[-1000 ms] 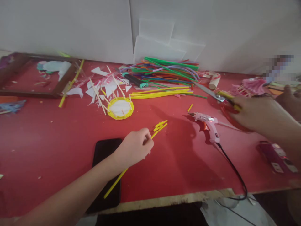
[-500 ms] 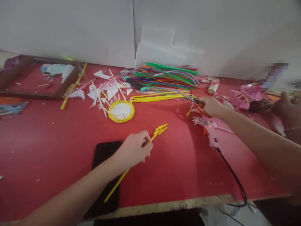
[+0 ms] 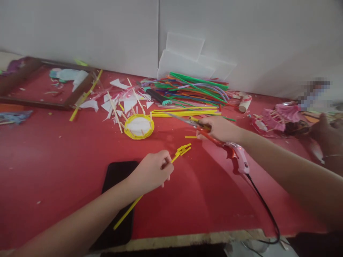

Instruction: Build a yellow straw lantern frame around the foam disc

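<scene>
My left hand (image 3: 154,169) is closed around a long yellow pipe cleaner (image 3: 127,213), whose lower end crosses a black phone (image 3: 118,178). Just beyond my fingertips, several short yellow pieces (image 3: 183,148) lie bunched on the red table. My right hand (image 3: 221,129) grips scissors (image 3: 184,119) with red on the handles, the blades pointing left. One short yellow piece (image 3: 190,137) sticks out by my right fingertips. Below my right wrist lies a pink glue gun (image 3: 242,160), its nozzle hidden. A white disc (image 3: 138,125) with a yellow rim and small sticks sits left of the scissors.
Coloured pipe cleaners (image 3: 198,89) are heaped at the wall, with yellow ones (image 3: 184,113) in front. A cutter knife (image 3: 157,95) lies beside white scraps (image 3: 130,104). At left is a brown frame (image 3: 40,103). Another person's hand (image 3: 325,137) is at right, near pink ruffles (image 3: 276,119).
My right hand has moved left with the scissors and short yellow piece, toward the bunched pieces, and now covers the glue gun's front. My left hand stays nearly in place.
</scene>
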Action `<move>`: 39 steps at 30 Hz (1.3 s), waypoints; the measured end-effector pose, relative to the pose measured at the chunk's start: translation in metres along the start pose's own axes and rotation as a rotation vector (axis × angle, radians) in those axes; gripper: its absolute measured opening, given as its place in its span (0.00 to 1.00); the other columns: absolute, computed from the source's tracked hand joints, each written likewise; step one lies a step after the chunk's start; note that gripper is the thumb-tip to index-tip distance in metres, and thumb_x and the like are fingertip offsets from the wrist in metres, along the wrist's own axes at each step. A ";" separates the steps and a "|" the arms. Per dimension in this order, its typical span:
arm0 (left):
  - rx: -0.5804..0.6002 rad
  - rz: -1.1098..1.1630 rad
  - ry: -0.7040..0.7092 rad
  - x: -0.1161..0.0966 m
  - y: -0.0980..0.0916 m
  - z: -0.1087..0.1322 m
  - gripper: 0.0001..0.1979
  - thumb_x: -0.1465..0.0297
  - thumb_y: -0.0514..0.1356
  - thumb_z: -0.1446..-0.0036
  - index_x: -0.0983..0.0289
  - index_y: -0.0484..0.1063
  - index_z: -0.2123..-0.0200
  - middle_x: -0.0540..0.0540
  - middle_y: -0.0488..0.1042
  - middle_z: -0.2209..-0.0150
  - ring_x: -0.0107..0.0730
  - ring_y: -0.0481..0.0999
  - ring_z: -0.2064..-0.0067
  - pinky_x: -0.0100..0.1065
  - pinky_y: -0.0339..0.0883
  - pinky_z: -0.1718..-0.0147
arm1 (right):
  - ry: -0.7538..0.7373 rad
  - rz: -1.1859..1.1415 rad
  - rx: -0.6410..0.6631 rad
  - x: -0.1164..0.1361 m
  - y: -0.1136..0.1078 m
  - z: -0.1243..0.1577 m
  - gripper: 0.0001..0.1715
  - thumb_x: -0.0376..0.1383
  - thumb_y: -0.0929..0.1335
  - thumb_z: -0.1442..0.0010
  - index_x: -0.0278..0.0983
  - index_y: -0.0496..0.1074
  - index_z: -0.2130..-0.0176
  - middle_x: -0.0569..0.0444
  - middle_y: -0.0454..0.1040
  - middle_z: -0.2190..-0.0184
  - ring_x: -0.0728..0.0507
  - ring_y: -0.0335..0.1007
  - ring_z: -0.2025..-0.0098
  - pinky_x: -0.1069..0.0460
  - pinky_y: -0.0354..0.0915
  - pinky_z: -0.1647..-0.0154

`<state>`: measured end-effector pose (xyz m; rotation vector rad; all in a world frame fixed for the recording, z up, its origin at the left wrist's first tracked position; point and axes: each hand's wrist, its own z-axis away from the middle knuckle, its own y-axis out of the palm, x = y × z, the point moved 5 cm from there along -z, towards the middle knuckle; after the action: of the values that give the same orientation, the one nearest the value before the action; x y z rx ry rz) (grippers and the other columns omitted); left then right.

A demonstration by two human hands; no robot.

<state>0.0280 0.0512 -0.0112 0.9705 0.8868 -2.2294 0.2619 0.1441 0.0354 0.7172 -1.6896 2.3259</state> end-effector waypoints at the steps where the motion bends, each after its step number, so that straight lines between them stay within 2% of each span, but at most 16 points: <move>1: 0.000 0.002 0.003 0.000 0.000 0.000 0.05 0.68 0.55 0.41 0.59 0.63 0.70 0.46 0.77 0.76 0.26 0.73 0.81 0.27 0.65 0.81 | -0.002 0.005 0.025 0.005 0.008 -0.001 0.11 0.35 0.76 0.49 0.34 0.79 0.63 0.55 0.79 0.69 0.47 0.70 0.69 0.54 0.60 0.66; 4: -0.007 0.008 0.025 -0.001 0.000 0.000 0.05 0.68 0.56 0.41 0.60 0.63 0.70 0.47 0.77 0.76 0.26 0.73 0.81 0.26 0.64 0.81 | -0.006 -0.004 0.089 0.014 0.026 -0.004 0.10 0.35 0.74 0.47 0.36 0.78 0.62 0.54 0.78 0.70 0.45 0.71 0.68 0.53 0.60 0.67; 7: -0.011 0.010 0.034 -0.001 0.000 0.000 0.05 0.68 0.56 0.41 0.60 0.63 0.70 0.47 0.77 0.76 0.26 0.73 0.81 0.27 0.65 0.81 | -0.023 -0.045 0.120 0.020 0.032 -0.005 0.10 0.37 0.73 0.45 0.37 0.78 0.61 0.52 0.80 0.65 0.43 0.74 0.64 0.52 0.63 0.64; 9: -0.011 0.002 0.039 -0.002 0.001 0.000 0.05 0.68 0.56 0.42 0.60 0.63 0.70 0.48 0.77 0.76 0.27 0.73 0.81 0.27 0.65 0.81 | -0.032 -0.073 0.130 0.022 0.034 -0.005 0.13 0.39 0.76 0.47 0.37 0.78 0.61 0.52 0.81 0.64 0.43 0.74 0.63 0.52 0.64 0.63; 13: -0.018 -0.025 0.056 -0.003 0.001 0.001 0.06 0.68 0.56 0.42 0.60 0.64 0.71 0.48 0.77 0.76 0.27 0.74 0.81 0.27 0.64 0.80 | -0.034 -0.108 0.117 0.024 0.041 -0.004 0.21 0.43 0.80 0.54 0.39 0.76 0.63 0.54 0.79 0.67 0.44 0.71 0.66 0.53 0.63 0.67; 18: -0.024 -0.048 0.064 -0.004 0.000 0.002 0.05 0.69 0.56 0.41 0.60 0.63 0.70 0.48 0.77 0.76 0.27 0.74 0.81 0.27 0.63 0.79 | -0.015 -0.119 0.051 0.024 0.051 -0.009 0.14 0.41 0.76 0.48 0.38 0.72 0.65 0.57 0.72 0.72 0.48 0.65 0.70 0.54 0.58 0.69; 23: -0.026 -0.061 0.068 -0.006 -0.001 0.003 0.05 0.70 0.56 0.41 0.60 0.63 0.70 0.47 0.77 0.77 0.27 0.74 0.81 0.27 0.63 0.79 | 0.013 -0.116 -0.004 0.019 0.048 -0.019 0.13 0.41 0.74 0.47 0.37 0.70 0.67 0.60 0.65 0.75 0.50 0.59 0.73 0.54 0.53 0.72; 26: -0.023 -0.059 0.070 -0.006 -0.001 0.002 0.05 0.69 0.56 0.41 0.60 0.63 0.70 0.47 0.77 0.77 0.27 0.75 0.81 0.27 0.63 0.79 | 0.010 -0.126 -0.022 0.016 0.044 -0.023 0.13 0.43 0.72 0.46 0.37 0.70 0.66 0.59 0.66 0.74 0.49 0.60 0.72 0.54 0.53 0.72; 33: -0.021 -0.061 0.068 -0.005 -0.001 0.002 0.05 0.69 0.55 0.41 0.60 0.63 0.70 0.47 0.77 0.76 0.28 0.75 0.81 0.28 0.64 0.78 | 0.001 -0.165 -0.027 0.014 0.048 -0.025 0.21 0.46 0.77 0.53 0.36 0.72 0.64 0.58 0.70 0.72 0.48 0.63 0.70 0.53 0.57 0.69; 39: -0.026 -0.066 0.069 -0.007 -0.001 0.004 0.05 0.70 0.55 0.41 0.60 0.63 0.70 0.47 0.77 0.77 0.27 0.74 0.81 0.28 0.63 0.78 | -0.003 -0.179 -0.074 0.017 0.047 -0.021 0.23 0.47 0.78 0.52 0.38 0.73 0.62 0.56 0.74 0.70 0.45 0.66 0.68 0.52 0.59 0.68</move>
<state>0.0302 0.0508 -0.0032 1.0253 0.9888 -2.2454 0.2219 0.1456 -0.0014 0.8217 -1.6304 2.1322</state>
